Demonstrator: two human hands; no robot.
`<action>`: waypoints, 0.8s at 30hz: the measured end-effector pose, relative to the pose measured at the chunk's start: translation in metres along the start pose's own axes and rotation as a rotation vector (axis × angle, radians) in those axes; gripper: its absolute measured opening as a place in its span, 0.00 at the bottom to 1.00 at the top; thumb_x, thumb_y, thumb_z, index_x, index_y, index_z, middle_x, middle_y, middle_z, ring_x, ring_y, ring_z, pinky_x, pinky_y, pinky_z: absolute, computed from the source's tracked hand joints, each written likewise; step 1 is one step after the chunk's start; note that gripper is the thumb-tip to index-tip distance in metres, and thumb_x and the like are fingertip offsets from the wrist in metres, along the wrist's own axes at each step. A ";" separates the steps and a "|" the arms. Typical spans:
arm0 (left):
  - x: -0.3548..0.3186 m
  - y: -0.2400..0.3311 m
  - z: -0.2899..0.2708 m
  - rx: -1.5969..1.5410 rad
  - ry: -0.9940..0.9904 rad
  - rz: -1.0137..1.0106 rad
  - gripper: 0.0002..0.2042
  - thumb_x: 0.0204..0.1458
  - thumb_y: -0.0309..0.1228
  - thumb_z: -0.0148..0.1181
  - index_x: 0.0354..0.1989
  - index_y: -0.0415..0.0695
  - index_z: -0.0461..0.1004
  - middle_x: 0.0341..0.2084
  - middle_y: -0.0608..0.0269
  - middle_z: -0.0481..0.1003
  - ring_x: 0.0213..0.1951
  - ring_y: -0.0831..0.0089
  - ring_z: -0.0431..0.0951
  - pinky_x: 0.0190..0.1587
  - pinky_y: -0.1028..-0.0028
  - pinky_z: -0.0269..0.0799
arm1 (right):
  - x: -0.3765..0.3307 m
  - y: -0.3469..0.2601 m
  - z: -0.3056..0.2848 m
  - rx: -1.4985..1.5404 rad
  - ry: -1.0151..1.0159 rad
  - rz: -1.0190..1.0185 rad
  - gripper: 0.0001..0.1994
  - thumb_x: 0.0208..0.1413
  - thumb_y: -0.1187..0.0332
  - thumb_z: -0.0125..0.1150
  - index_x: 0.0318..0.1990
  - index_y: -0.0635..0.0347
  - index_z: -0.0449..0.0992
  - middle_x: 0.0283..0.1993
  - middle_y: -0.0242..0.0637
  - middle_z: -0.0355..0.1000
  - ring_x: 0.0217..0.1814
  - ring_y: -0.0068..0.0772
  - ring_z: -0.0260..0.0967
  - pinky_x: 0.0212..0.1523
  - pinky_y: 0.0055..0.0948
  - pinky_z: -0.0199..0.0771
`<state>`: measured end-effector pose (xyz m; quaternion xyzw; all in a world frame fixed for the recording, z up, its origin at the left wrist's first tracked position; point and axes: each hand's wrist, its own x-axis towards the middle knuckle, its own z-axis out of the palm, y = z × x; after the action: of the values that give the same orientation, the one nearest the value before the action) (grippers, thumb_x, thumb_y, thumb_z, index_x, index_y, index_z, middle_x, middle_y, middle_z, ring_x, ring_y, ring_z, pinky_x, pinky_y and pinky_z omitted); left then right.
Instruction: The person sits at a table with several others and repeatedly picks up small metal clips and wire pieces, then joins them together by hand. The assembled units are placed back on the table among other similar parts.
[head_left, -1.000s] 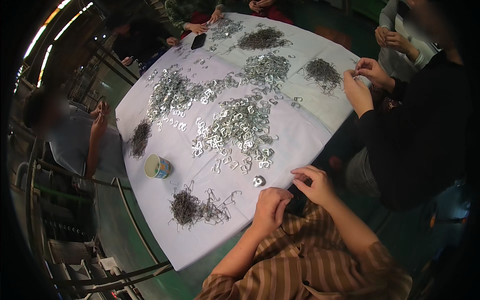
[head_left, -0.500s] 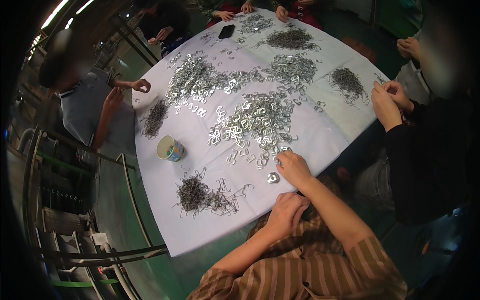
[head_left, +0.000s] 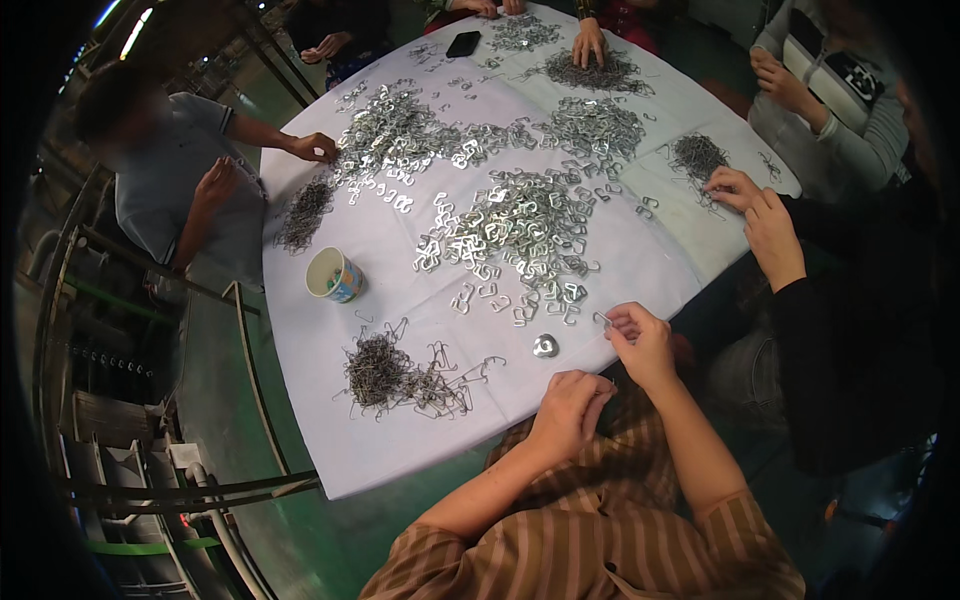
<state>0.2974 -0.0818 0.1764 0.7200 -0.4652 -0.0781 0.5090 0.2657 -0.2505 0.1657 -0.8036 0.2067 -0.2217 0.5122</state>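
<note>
My right hand [head_left: 640,340] is raised over the table's near right edge, pinching a small bent metal clip [head_left: 602,319] that sticks out from the fingertips. Just left of it, my left hand [head_left: 568,412] is closed at the near edge, thumb against fingers; whatever it holds is too small or hidden to name. A shiny rounded metal piece [head_left: 545,346] lies on the white cloth between the two hands. Beyond them spreads a big heap of flat silvery clips [head_left: 515,225]. Left of my left hand is a tangled pile of thin dark wire hooks [head_left: 378,375].
A paper cup [head_left: 335,275] with small green things inside stands at the left. More clip heaps [head_left: 390,140] and wire piles [head_left: 700,157] cover the white-clothed table [head_left: 420,460]. A black phone [head_left: 464,44] lies at the far side. Several people work around it; a dark-sleeved person's hands [head_left: 775,235] are close on my right.
My right hand has drawn back from the silvery heap's near edge, moving right, and now holds a clip. My left hand stays nearly in place. Co-workers' hands have shifted.
</note>
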 end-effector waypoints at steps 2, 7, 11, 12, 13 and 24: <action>0.003 0.000 -0.001 -0.001 0.020 -0.011 0.07 0.49 0.17 0.59 0.35 0.42 0.71 0.33 0.64 0.78 0.36 0.63 0.75 0.44 0.68 0.65 | -0.012 -0.003 -0.012 0.162 -0.039 0.088 0.09 0.48 0.80 0.64 0.39 0.67 0.78 0.30 0.39 0.78 0.30 0.23 0.76 0.34 0.22 0.76; 0.008 0.003 -0.003 0.029 0.070 -0.009 0.08 0.47 0.17 0.60 0.35 0.42 0.71 0.31 0.62 0.77 0.33 0.61 0.74 0.42 0.67 0.65 | -0.038 -0.030 -0.026 0.369 -0.128 0.154 0.08 0.51 0.80 0.64 0.39 0.67 0.79 0.34 0.40 0.80 0.35 0.23 0.79 0.36 0.21 0.77; 0.009 0.001 0.002 0.077 0.053 -0.005 0.08 0.46 0.18 0.61 0.34 0.42 0.72 0.30 0.60 0.76 0.33 0.59 0.74 0.41 0.66 0.66 | -0.051 -0.032 -0.029 0.237 -0.071 0.084 0.07 0.51 0.79 0.64 0.38 0.65 0.80 0.33 0.37 0.81 0.33 0.24 0.79 0.35 0.22 0.77; 0.008 0.001 0.003 0.073 0.053 -0.003 0.08 0.47 0.18 0.61 0.35 0.42 0.72 0.30 0.60 0.76 0.33 0.59 0.74 0.42 0.65 0.65 | -0.052 -0.033 -0.029 0.208 -0.059 0.067 0.07 0.51 0.79 0.64 0.38 0.65 0.80 0.33 0.38 0.80 0.33 0.24 0.79 0.35 0.22 0.77; 0.008 0.002 0.003 0.068 0.055 -0.002 0.08 0.47 0.19 0.61 0.35 0.42 0.72 0.29 0.60 0.75 0.34 0.58 0.74 0.42 0.65 0.65 | -0.053 -0.036 -0.030 0.180 -0.049 0.050 0.07 0.51 0.79 0.64 0.38 0.65 0.80 0.33 0.38 0.80 0.33 0.25 0.79 0.35 0.22 0.77; 0.004 0.002 -0.001 0.046 -0.045 -0.067 0.06 0.49 0.20 0.61 0.35 0.42 0.74 0.31 0.59 0.76 0.34 0.59 0.75 0.44 0.66 0.67 | -0.063 -0.047 -0.022 -0.008 0.109 -0.174 0.07 0.49 0.81 0.64 0.37 0.64 0.80 0.34 0.40 0.79 0.33 0.32 0.79 0.34 0.27 0.77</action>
<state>0.2997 -0.0841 0.1797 0.7449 -0.4536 -0.1006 0.4788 0.2064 -0.2129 0.2076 -0.8072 0.1645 -0.3082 0.4758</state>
